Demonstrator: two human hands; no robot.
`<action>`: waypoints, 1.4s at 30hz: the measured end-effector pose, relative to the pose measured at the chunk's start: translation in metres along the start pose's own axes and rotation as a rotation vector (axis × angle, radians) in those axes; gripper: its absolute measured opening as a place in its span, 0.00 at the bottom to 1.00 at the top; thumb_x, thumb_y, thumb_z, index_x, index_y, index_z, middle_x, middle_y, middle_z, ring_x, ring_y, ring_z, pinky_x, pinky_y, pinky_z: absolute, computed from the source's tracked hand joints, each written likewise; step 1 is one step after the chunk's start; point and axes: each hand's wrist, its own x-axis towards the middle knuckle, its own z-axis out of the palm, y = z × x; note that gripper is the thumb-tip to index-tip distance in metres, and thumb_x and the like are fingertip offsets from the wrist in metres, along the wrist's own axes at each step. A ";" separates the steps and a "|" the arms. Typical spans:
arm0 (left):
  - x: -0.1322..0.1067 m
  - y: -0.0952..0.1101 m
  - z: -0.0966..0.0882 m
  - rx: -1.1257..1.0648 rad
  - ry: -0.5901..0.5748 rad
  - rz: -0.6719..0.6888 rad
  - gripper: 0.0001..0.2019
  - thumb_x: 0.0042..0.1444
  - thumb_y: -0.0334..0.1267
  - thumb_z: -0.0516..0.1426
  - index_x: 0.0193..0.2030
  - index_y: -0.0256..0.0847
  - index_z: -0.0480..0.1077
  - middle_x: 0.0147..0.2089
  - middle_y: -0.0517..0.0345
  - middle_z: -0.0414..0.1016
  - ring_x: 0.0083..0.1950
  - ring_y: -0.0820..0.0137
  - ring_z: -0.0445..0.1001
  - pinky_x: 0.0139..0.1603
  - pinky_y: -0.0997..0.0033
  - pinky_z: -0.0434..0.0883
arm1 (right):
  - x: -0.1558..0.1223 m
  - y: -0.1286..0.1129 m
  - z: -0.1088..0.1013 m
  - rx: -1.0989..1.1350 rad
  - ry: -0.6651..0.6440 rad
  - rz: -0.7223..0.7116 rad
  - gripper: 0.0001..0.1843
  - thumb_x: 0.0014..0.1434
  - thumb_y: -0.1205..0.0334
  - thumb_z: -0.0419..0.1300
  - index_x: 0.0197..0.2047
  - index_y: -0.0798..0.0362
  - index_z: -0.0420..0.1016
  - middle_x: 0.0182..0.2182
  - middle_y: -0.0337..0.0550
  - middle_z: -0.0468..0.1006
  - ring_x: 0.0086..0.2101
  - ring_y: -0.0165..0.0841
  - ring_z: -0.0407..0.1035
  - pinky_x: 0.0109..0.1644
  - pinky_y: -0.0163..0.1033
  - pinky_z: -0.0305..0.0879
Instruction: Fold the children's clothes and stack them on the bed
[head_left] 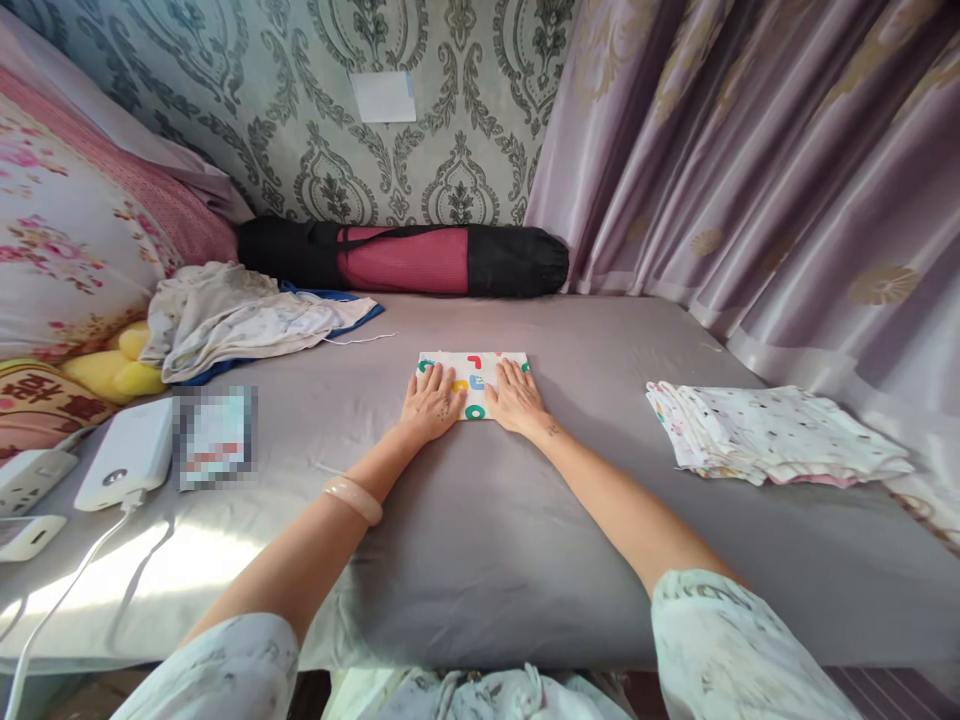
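A small folded white cloth (475, 384) with red, green, yellow and blue shapes lies on the grey sheet in front of me. My left hand (434, 402) rests flat on its left side, fingers stretched forward. On the right side my right hand (516, 397) presses down in the same way, palm down and fingers extended. Both hands are open and grip nothing. The cloth's middle strip shows between them; its side parts are covered by my hands.
Folded printed clothes (780, 432) are stacked at the right. Left lie crumpled garments (247, 315), a white power bank (126, 450) with its cable, a power strip (34, 482) and a blurred packet (216, 437). A black and red roll bag (405, 260) lies along the wall beside purple curtains (720, 150).
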 end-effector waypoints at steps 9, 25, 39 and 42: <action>-0.003 -0.035 -0.013 0.022 -0.101 0.184 0.32 0.68 0.53 0.36 0.74 0.41 0.46 0.76 0.48 0.45 0.76 0.59 0.42 0.72 0.47 0.45 | -0.005 0.033 -0.011 0.025 -0.116 -0.048 0.35 0.69 0.50 0.36 0.73 0.59 0.45 0.72 0.48 0.42 0.70 0.39 0.38 0.71 0.52 0.35; 0.015 -0.002 0.000 0.027 0.029 0.074 0.32 0.67 0.54 0.37 0.71 0.36 0.53 0.74 0.41 0.48 0.75 0.54 0.46 0.71 0.49 0.47 | 0.014 0.005 0.006 0.028 -0.011 -0.061 0.34 0.70 0.46 0.36 0.72 0.56 0.49 0.72 0.52 0.44 0.70 0.42 0.37 0.71 0.54 0.33; 0.033 0.000 -0.006 0.043 0.111 0.101 0.29 0.68 0.51 0.38 0.67 0.37 0.59 0.72 0.43 0.54 0.74 0.56 0.48 0.71 0.50 0.47 | 0.027 0.005 -0.007 0.044 -0.016 -0.021 0.35 0.70 0.47 0.34 0.71 0.60 0.51 0.71 0.55 0.47 0.70 0.42 0.39 0.71 0.54 0.34; 0.043 0.000 0.000 0.022 0.100 0.139 0.29 0.69 0.50 0.36 0.70 0.39 0.56 0.74 0.48 0.52 0.75 0.55 0.45 0.72 0.47 0.44 | 0.036 0.010 -0.001 0.043 -0.001 0.024 0.36 0.70 0.48 0.34 0.71 0.64 0.49 0.71 0.56 0.46 0.70 0.42 0.38 0.71 0.51 0.32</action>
